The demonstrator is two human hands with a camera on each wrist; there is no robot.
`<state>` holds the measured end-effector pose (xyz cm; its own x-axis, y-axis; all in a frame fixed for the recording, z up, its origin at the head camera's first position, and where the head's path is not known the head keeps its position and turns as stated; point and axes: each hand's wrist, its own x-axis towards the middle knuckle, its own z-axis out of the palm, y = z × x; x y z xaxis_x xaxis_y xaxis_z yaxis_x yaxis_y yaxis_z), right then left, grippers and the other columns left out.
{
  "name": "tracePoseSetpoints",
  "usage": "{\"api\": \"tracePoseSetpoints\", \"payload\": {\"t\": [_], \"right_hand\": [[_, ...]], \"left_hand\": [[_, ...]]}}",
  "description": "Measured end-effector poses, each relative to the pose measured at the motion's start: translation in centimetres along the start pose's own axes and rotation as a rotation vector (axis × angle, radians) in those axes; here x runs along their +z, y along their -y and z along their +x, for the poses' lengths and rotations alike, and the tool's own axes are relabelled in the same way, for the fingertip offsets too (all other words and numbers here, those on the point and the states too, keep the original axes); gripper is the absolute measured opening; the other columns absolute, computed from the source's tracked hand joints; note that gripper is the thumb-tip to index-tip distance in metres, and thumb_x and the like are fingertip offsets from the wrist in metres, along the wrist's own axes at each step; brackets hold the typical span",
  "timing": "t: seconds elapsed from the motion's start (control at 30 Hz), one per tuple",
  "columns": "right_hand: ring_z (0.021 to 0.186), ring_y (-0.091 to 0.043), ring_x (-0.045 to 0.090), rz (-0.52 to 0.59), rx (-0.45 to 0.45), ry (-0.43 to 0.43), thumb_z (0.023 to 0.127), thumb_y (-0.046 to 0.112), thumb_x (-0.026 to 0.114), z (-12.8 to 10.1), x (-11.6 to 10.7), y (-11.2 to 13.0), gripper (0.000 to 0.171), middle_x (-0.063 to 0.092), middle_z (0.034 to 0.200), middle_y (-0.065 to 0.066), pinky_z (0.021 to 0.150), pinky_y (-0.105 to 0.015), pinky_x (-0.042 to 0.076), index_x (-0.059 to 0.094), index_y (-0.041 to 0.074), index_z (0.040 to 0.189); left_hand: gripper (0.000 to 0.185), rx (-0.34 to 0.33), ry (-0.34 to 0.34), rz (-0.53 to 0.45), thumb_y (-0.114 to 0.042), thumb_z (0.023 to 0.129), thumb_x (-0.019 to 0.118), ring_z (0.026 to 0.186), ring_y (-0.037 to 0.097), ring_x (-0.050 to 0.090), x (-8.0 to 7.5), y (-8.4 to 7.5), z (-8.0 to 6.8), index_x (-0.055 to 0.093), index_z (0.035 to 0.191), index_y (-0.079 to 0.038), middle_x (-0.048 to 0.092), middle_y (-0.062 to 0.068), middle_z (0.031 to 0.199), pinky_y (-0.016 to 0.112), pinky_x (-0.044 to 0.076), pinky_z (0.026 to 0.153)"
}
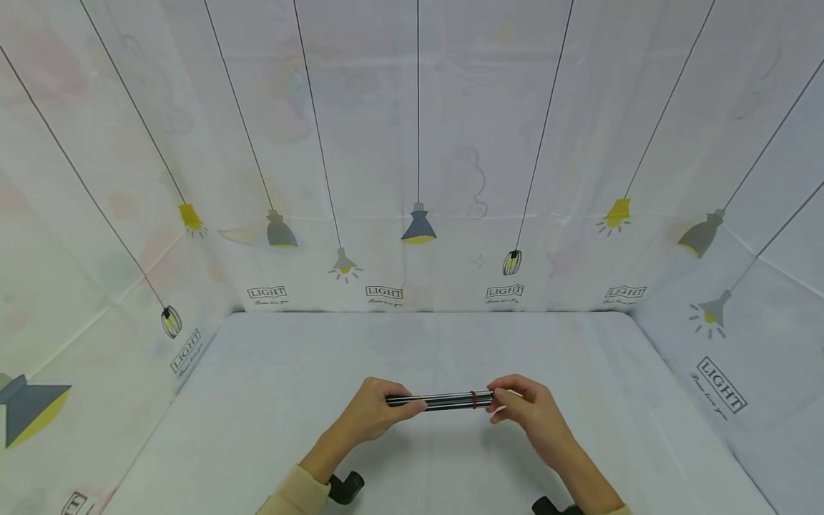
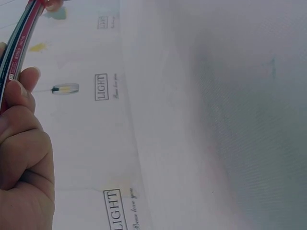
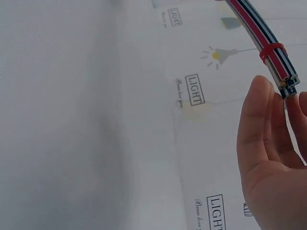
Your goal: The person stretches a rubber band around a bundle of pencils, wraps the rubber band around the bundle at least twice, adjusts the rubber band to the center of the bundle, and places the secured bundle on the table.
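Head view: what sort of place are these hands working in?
Probably a small screened-off work booth: a pale work surface with sheeting rising at the back and both sides, printed with hanging lamps. What lies beyond is hidden.

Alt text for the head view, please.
The left hand grips one end of a bundle of striped pencils bound by a red band; the right hand is at the other end. Behind the white tabletop, lamp-printed backdrop.
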<state>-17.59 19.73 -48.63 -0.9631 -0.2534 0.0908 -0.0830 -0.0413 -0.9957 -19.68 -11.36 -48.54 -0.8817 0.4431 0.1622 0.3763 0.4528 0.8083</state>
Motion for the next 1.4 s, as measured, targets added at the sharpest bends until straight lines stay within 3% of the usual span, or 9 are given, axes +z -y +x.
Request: {"api": "tracePoseSetpoints", "payload": {"t": [0.23, 0.5, 0.7, 0.87, 1.03, 1.2, 1.4], "right_hand": [[0.087, -0.027, 0.07, -0.056, -0.05, 0.052, 0.1, 0.01, 0.064, -0.3, 0.4, 0.7, 0.025, 0.063, 0.109, -0.034, 0.079, -0.042, 0.058, 0.061, -0.007, 0.119], [0.087, -0.031, 0.071, -0.099, -0.044, 0.062, 0.095, 0.008, 0.072, -0.4, 1.0, 0.7, 0.028, 0.066, 0.109, -0.027, 0.085, -0.038, 0.057, 0.062, -0.004, 0.118], [0.089, -0.033, 0.071, -0.067, -0.083, 0.051, 0.091, 0.004, 0.075, -0.1, 1.4, 0.3, 0.029, 0.062, 0.11, -0.028, 0.082, -0.039, 0.058, 0.062, -0.005, 0.114], [0.09, -0.028, 0.071, -0.064, -0.127, 0.054, 0.09, 0.002, 0.075, 0.0, 1.7, 0.1, 0.029, 0.058, 0.114, -0.034, 0.081, -0.039, 0.059, 0.063, -0.008, 0.114], [0.089, -0.035, 0.07, -0.079, -0.119, 0.053, 0.089, 0.002, 0.076, 0.0, 2.2, 0.3, 0.031, 0.056, 0.114, -0.037, 0.079, -0.038, 0.059, 0.062, -0.01, 0.114], [0.086, -0.034, 0.07, -0.108, -0.102, 0.028, 0.086, 0.003, 0.079, 0.0, 2.7, 0.3, 0.031, 0.06, 0.112, -0.031, 0.077, -0.035, 0.058, 0.065, -0.007, 0.112], [0.086, -0.027, 0.072, -0.131, -0.126, 0.082, 0.089, 0.009, 0.078, -0.1, 3.4, -0.2, 0.024, 0.066, 0.11, -0.02, 0.078, -0.035, 0.058, 0.072, -0.001, 0.11]], "left_hand": [[0.032, 0.005, -0.002, -0.006, -0.047, 0.091, 0.075, 0.059, 0.004, 0.05, 0.0, -0.2, 0.0, 0.08, 0.089, -0.015, 0.067, -0.01, 0.074, 0.024, 0.043, 0.052], [0.032, 0.016, -0.018, -0.027, -0.048, 0.09, 0.075, 0.065, 0.008, 0.057, 0.0, -0.2, 0.1, 0.08, 0.091, -0.016, 0.071, -0.007, 0.08, 0.026, 0.048, 0.055], [0.03, -0.013, -0.026, -0.075, -0.048, 0.088, 0.078, 0.075, 0.019, 0.063, 0.1, -0.2, 0.2, 0.081, 0.091, -0.018, 0.072, -0.011, 0.084, 0.03, 0.051, 0.061], [0.028, -0.011, -0.028, -0.105, -0.046, 0.087, 0.079, 0.077, 0.017, 0.064, 0.0, -0.3, 0.2, 0.081, 0.09, -0.019, 0.073, -0.011, 0.085, 0.031, 0.052, 0.064], [0.024, -0.025, -0.034, -0.133, -0.043, 0.086, 0.081, 0.076, 0.019, 0.063, -0.1, -0.2, 0.0, 0.081, 0.088, -0.019, 0.073, -0.008, 0.084, 0.031, 0.051, 0.062], [0.02, -0.027, -0.038, -0.159, -0.038, 0.085, 0.082, 0.066, 0.018, 0.058, 0.1, -0.3, 0.1, 0.08, 0.084, -0.018, 0.072, -0.003, 0.079, 0.028, 0.047, 0.055], [0.02, -0.008, 0.007, -0.169, -0.036, 0.085, 0.082, 0.06, 0.007, 0.054, 0.7, -0.8, 0.5, 0.079, 0.082, -0.017, 0.07, -0.005, 0.074, 0.026, 0.046, 0.054]]}}
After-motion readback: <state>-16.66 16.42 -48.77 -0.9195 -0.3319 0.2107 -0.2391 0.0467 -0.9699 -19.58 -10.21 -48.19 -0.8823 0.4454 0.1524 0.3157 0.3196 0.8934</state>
